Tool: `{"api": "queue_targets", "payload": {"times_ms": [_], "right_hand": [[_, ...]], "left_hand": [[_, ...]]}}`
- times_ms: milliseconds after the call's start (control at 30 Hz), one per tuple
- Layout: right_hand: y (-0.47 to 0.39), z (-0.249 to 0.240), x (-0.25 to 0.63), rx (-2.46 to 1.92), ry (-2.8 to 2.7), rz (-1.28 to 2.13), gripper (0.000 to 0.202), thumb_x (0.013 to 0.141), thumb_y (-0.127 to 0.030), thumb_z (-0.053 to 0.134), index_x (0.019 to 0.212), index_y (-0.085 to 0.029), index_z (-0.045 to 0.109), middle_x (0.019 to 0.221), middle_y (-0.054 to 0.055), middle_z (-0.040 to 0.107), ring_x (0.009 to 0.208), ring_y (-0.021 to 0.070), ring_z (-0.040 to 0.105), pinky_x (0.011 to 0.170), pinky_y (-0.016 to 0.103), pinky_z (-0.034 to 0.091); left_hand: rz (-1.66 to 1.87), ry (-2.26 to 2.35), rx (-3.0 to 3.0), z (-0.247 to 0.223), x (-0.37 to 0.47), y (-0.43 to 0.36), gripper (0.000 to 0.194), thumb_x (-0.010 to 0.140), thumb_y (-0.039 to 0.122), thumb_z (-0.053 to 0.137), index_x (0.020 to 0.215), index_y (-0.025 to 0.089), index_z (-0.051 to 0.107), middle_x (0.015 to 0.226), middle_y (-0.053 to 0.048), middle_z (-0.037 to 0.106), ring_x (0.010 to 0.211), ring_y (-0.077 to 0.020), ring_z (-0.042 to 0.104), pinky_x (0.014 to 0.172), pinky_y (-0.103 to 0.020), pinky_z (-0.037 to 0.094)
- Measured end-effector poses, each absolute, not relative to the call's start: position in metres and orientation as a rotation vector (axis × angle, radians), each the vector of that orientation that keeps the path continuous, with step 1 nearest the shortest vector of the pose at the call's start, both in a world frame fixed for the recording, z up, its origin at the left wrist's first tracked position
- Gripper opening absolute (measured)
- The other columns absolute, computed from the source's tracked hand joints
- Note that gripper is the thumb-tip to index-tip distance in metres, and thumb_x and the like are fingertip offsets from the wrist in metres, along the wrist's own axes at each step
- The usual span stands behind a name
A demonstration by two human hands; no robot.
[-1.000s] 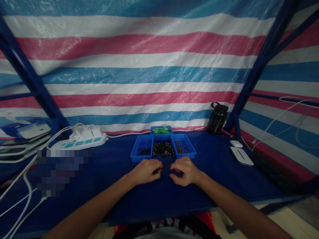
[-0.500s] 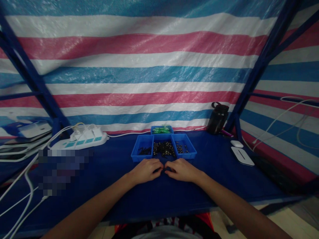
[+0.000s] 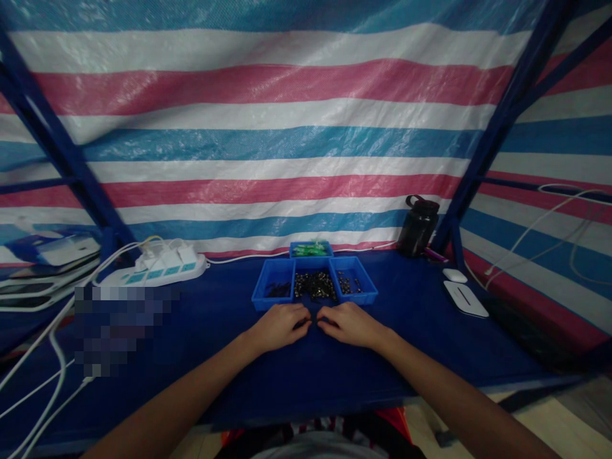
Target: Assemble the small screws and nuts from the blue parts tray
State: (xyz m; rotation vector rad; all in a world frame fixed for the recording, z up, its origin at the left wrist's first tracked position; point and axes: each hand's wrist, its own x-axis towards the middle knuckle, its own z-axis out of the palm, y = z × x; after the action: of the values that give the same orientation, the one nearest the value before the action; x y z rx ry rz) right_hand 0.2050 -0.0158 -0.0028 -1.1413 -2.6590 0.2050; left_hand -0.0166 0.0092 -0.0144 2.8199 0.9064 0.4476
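Head view: I judge assembly mid-step, left hand (image 3: 280, 325) and right hand (image 3: 351, 324) pinching something tiny, trays (image 3: 314, 287) full.

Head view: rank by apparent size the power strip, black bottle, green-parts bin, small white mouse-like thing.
1. power strip
2. black bottle
3. green-parts bin
4. small white mouse-like thing
Bottle and bin look close, so that order is unsure.

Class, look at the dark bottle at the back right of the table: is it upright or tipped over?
Upright. The dark bottle stands on its base with its lid on top.
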Motion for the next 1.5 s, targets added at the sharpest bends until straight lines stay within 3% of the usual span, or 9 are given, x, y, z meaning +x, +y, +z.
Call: {"api": "queue_targets", "payload": {"times_ms": [600,800,1167,1500], "right_hand": [[-0.011,-0.017,0.204,-1.05,-2.743,0.127,0.026,0.097,-0.037,0.043,0.098,-0.018,0.061,0.082,0.004,0.069,0.072,0.0156,0.064,0.063,0.023,0.038],[-0.012,-0.012,0.206,-1.084,-2.705,0.173,0.025,0.097,-0.037,0.043,0.099,-0.02,0.061,0.083,0.003,0.07,0.075,0.0164,0.065,0.062,0.023,0.037],[-0.013,-0.01,0.206,-1.072,-2.701,0.17,0.028,0.097,-0.038,0.041,0.097,-0.019,0.061,0.079,0.002,0.069,0.072,0.0152,0.064,0.061,0.023,0.036],[-0.012,-0.009,0.207,-1.085,-2.69,0.14,0.027,0.099,-0.031,0.037,0.097,-0.019,0.06,0.081,0.003,0.07,0.073,0.0156,0.065,0.064,0.023,0.037]], "left_hand": [[0.517,0.696,2.752,-0.01,-0.014,0.004,0.01,0.091,0.021,0.049,0.096,0.019,0.057,0.092,-0.001,0.06,0.081,-0.0126,0.059,0.071,-0.02,0.043],[0.502,0.771,2.74,-0.011,-0.015,0.004,0.008,0.081,0.014,0.051,0.087,0.019,0.055,0.081,0.001,0.061,0.074,-0.0132,0.058,0.068,-0.021,0.041],[0.497,0.717,2.831,-0.014,-0.015,0.007,0.012,0.094,0.023,0.047,0.097,0.02,0.058,0.089,-0.001,0.063,0.084,-0.0136,0.061,0.073,-0.021,0.043],[0.466,0.806,2.797,-0.012,-0.016,0.007,0.013,0.091,0.029,0.053,0.099,0.019,0.058,0.089,-0.001,0.063,0.082,-0.015,0.061,0.072,-0.022,0.043]]}}
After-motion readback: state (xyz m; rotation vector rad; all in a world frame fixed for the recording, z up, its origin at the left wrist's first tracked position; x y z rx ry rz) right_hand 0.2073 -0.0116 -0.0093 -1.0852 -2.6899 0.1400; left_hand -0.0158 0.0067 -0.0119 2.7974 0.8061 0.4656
